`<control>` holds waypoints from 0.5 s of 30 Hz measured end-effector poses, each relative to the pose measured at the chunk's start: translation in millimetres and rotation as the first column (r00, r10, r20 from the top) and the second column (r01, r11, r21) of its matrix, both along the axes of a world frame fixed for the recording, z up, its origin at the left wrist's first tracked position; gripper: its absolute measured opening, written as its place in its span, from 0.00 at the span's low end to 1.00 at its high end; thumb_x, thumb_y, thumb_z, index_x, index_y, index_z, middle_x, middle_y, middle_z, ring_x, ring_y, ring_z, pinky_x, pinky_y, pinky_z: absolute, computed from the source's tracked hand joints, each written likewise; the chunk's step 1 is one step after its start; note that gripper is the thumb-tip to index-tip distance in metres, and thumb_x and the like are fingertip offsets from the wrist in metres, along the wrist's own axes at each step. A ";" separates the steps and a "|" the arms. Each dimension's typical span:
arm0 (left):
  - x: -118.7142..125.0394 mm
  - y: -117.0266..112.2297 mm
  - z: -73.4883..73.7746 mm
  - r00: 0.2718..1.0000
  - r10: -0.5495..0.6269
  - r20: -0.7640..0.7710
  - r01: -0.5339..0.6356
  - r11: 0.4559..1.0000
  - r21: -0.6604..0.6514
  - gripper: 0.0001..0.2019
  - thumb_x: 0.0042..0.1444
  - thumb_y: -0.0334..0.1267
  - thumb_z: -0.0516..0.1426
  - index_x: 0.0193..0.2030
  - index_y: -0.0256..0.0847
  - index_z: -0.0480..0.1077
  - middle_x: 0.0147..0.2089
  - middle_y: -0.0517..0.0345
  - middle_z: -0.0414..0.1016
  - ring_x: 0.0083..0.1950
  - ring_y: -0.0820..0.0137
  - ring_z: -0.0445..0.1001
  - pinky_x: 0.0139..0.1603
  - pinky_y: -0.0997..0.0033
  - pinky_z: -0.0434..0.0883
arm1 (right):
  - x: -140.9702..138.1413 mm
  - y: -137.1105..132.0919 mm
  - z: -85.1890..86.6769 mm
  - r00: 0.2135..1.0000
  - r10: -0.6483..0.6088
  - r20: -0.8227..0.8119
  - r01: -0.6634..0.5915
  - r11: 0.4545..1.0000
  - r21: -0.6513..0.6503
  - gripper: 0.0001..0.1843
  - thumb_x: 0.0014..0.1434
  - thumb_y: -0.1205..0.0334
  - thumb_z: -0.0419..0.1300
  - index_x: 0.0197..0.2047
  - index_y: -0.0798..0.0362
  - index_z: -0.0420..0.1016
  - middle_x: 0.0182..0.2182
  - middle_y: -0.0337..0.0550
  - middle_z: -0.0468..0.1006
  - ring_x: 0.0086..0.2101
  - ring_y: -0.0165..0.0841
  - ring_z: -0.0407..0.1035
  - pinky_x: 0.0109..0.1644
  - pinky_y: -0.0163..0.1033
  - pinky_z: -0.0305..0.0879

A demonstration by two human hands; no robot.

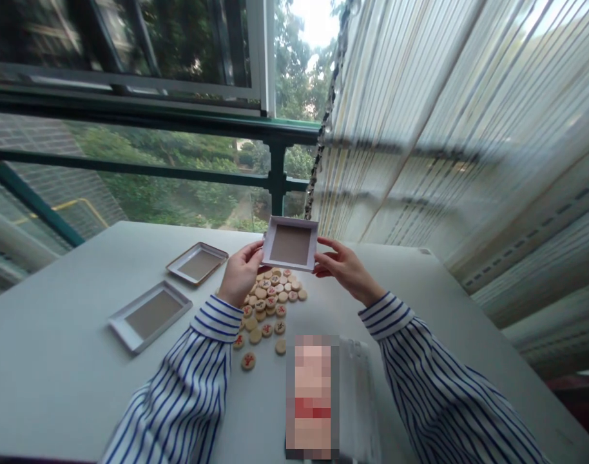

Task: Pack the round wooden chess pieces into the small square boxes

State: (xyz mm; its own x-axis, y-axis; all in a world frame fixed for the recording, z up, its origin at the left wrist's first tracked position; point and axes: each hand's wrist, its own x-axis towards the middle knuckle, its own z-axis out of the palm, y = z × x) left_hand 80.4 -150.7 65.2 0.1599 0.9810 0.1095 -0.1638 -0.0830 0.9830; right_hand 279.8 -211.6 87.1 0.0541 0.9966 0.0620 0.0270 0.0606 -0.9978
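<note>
Between my two hands a shallow box lid (pixel 290 243) with white rims and a grey-brown inside is held up above the table, its inner side facing me. My left hand (pixel 243 270) grips its left edge, and my right hand (pixel 345 265) has the right edge between thumb and fingers. Under and in front of the lid lies a loose pile of round wooden Chinese chess pieces (pixel 267 329), some showing red or black characters, others plain side up. The lid and my left hand hide part of the pile.
Two more shallow box parts lie on the left of the white table (pixel 57 361): one brown-edged tray (pixel 198 263) and one white-rimmed tray (pixel 151 316). A clear plastic item (pixel 359 393) sits at the front, partly behind a blurred patch. A string curtain (pixel 395 129) hangs at right.
</note>
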 end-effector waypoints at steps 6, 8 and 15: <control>4.2 -4.1 3.7 0.999 -0.039 -0.030 0.039 0.999 0.015 0.19 0.48 0.37 0.55 0.48 0.34 0.67 0.42 0.51 0.73 0.37 0.71 0.73 0.36 0.70 0.74 | 5.9 -8.6 -1.7 1.000 -0.027 0.012 0.027 0.999 0.022 0.27 0.51 0.61 0.60 0.54 0.54 0.59 0.26 0.38 0.75 0.25 0.26 0.70 0.31 0.34 0.69; 4.1 -4.6 4.8 0.998 -0.045 -0.045 0.046 0.999 0.022 0.19 0.49 0.37 0.55 0.49 0.34 0.66 0.41 0.51 0.73 0.36 0.72 0.73 0.35 0.71 0.73 | 6.8 -11.2 -1.8 0.999 -0.034 0.019 0.033 0.999 0.034 0.28 0.50 0.60 0.60 0.54 0.54 0.59 0.26 0.38 0.75 0.25 0.26 0.70 0.31 0.34 0.69; 7.0 -6.3 8.0 0.986 -0.112 -0.124 0.120 0.991 0.060 0.22 0.48 0.40 0.56 0.51 0.34 0.65 0.38 0.54 0.73 0.33 0.73 0.72 0.32 0.73 0.72 | 15.2 -22.1 -2.3 0.998 -0.056 0.019 0.054 0.996 0.070 0.29 0.49 0.59 0.61 0.54 0.55 0.60 0.27 0.39 0.75 0.26 0.27 0.69 0.32 0.37 0.68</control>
State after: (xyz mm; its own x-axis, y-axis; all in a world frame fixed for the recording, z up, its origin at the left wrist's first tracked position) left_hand 87.3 -157.0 73.2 0.2882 0.9462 0.1473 -0.0569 -0.1366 0.9890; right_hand 295.0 -233.7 84.8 0.1068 0.9854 0.1325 0.0529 0.1275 -0.9904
